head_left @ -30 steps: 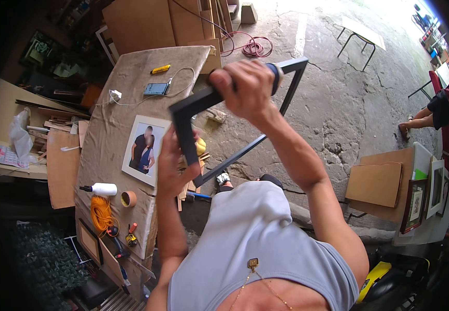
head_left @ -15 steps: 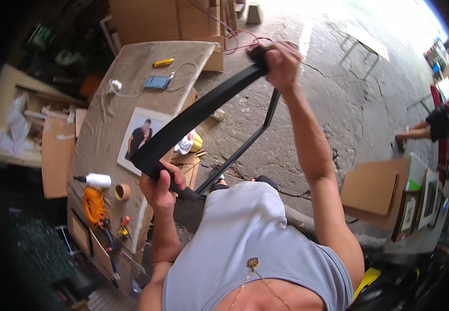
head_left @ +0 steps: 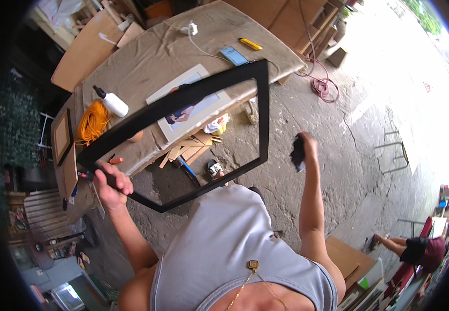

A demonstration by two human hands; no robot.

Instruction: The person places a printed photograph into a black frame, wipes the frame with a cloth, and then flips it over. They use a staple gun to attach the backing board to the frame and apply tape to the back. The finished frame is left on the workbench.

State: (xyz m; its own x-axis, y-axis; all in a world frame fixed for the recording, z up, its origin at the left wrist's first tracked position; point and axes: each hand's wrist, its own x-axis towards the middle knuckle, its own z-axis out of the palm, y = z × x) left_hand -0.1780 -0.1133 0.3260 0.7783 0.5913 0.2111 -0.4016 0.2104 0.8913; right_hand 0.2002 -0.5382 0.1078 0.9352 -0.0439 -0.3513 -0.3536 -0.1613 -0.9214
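Right hand (head_left: 310, 146): gone from the black picture frame (head_left: 264, 119), now well off to its right, fingers curled round a bunched dark cloth (head_left: 297, 152).
Left hand (head_left: 113, 189): partly closed, alone gripping the side bar.
Frame place: slanting up from left hand, between both.
Frame handling: probably light, stiff; opposite bars seem safest.

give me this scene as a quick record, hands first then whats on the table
left hand: the left hand grips a black frame near one corner
right hand: the right hand holds a dark bundle, apart from the frame
seen through frame: part of a white-bordered photo; wood scraps
on table: phone, yellow cutter, white bottle, orange cord
unclear: what the bundle is
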